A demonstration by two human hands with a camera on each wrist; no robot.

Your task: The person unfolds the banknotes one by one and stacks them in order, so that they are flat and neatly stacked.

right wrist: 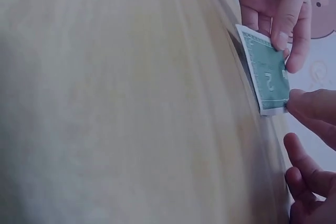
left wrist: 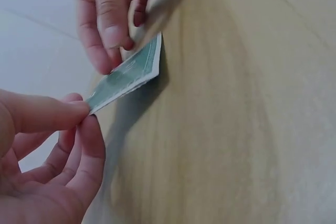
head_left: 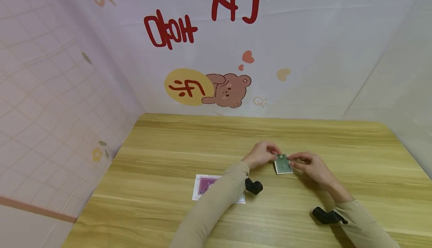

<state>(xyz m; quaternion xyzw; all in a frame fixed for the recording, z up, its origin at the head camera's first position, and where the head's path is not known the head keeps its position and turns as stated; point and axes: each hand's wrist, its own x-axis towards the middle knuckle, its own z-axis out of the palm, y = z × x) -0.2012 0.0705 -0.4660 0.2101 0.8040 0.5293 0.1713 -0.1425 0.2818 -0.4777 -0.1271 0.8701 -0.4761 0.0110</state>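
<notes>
A green folded paper note (head_left: 283, 164) with a white border and a figure 2 is tilted up close over the wooden table. My left hand (head_left: 262, 153) pinches one corner of it between thumb and fingers, as the left wrist view (left wrist: 50, 150) shows. From the other side my right hand (head_left: 312, 166) reaches to its edge. One right fingertip is right at the note in the right wrist view, while the other digits (right wrist: 302, 166) are spread apart from it.
A purple paper note (head_left: 204, 185) with a white margin lies on the table (head_left: 162, 154), partly covered by my left sleeve. Black wrist mounts (head_left: 325, 215) stick out from both sleeves. A printed cloth wall (head_left: 303, 45) stands behind the table.
</notes>
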